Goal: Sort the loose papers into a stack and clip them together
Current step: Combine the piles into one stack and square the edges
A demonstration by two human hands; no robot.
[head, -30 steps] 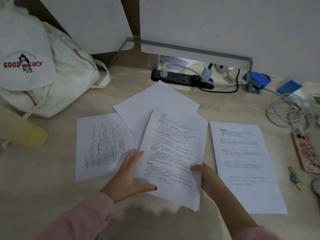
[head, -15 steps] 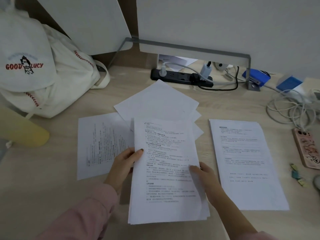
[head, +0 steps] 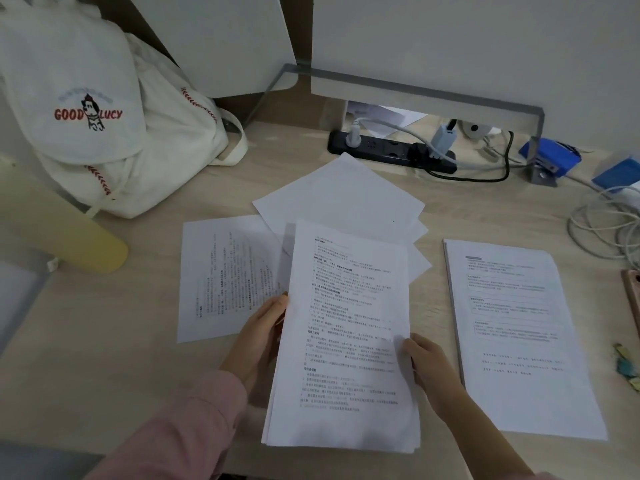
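Observation:
A sheaf of printed papers [head: 346, 334] is held upright-facing in front of me over the wooden desk [head: 121, 341]. My left hand [head: 259, 337] grips its left edge and my right hand [head: 426, 368] grips its right edge. Behind it lie several blank white sheets [head: 343, 195], fanned and crooked. A single printed sheet [head: 225, 275] lies flat to the left. A neat printed stack [head: 519, 334] lies to the right. Small clips [head: 627, 365] sit at the right edge.
A white cloth bag [head: 104, 116] and a yellow bottle [head: 62, 233] stand at the left. A black power strip [head: 391, 152] with plugs lies at the back, a blue stapler [head: 550, 157] and coiled white cables [head: 609, 230] at the right. A phone [head: 632, 292] lies at the far right.
The held sheaf has turned from tilted to straight and come nearer to me. My left hand moved from lying on the papers to gripping their left edge.

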